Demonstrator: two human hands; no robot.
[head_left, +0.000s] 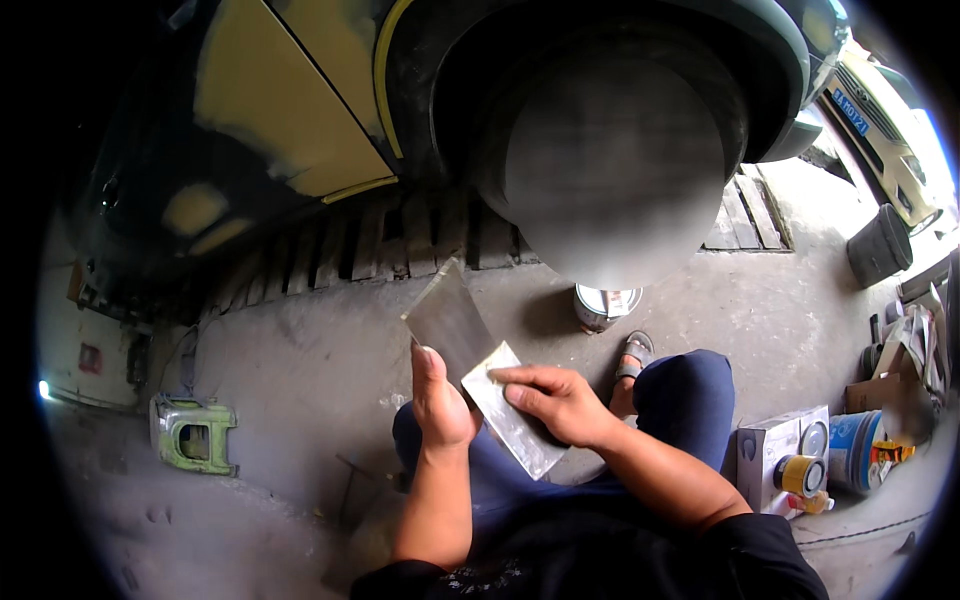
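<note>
Pale smeared plate point(515, 432) is lying between our hands above our lap, its far end meeting or overlapping a grey sheet point(452, 315) that is reaching away to the far left; we cannot tell whether the two are joined. Our right hand point(555, 400) is bending over the plate from the right, index finger and thumb pressing on its pale face, the other fingers curling out of sight. Our left hand point(445, 405) is standing half open at the sheet's near end, thumb pointing up, fingers mostly hiding behind; how firmly it is gripping, we cannot tell.

We are judging a slip the likeliest trouble: a loose left hold could be letting the sheet tip, and a fingertip sliding along a thin edge could be getting nicked. Anything dropping could be picking up grit from the dusty concrete floor point(300, 365).

Both pieces are looking flat, thin and straight-edged, the sheet dull, the plate streaked and whitish. Farther off, a round metal tin point(597, 318) is standing near a wheel-sized grey disc point(615, 160), while matte tan patches point(290, 110) are covering dark bodywork on the far left.
</note>
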